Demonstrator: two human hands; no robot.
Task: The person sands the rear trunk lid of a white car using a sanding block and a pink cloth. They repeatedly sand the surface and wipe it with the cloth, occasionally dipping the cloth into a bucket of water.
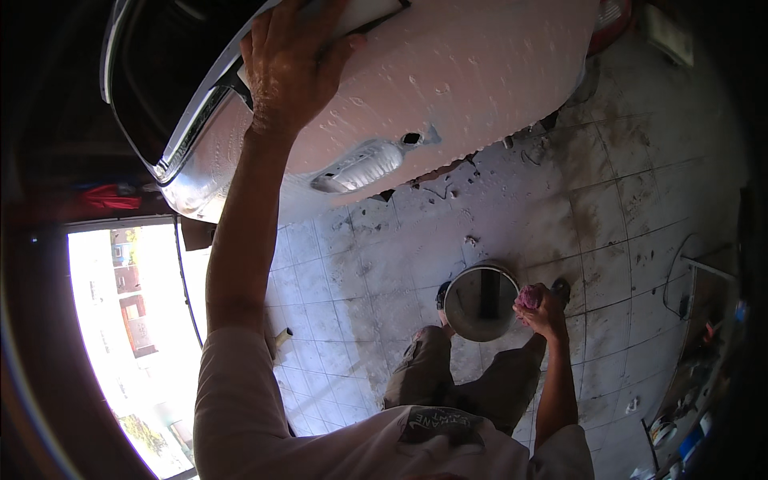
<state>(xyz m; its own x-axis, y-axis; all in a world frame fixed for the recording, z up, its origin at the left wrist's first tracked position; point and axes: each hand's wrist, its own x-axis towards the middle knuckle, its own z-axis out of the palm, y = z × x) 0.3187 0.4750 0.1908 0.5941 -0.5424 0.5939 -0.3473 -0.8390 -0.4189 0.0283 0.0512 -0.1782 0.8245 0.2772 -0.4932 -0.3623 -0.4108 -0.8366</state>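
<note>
My left hand [284, 76] is up against a wet car body panel [472, 72], coated in dull pinkish-white with drips and bare metal showing around the handle recess [360, 166]. Beneath its palm and fingers lies a flat pale block [364, 11] with a dark edge, like a sanding block; the fingertips run out at the top of the view. Low on the right, my right hand [546, 314] is closed around a crumpled pink rag [528, 298]. Just left of the rag, a round bucket [512, 282] stands on the floor between my feet, with greyish liquid inside.
Wet, stained tiles [624, 208] cover the floor, with dark bits scattered below the panel. A bright doorway [136, 320] opens on the left. A short tube-like piece [283, 336] lies near it. Cans and clutter [664, 432] stand at the lower right. A red tail light [612, 20] shows at top right.
</note>
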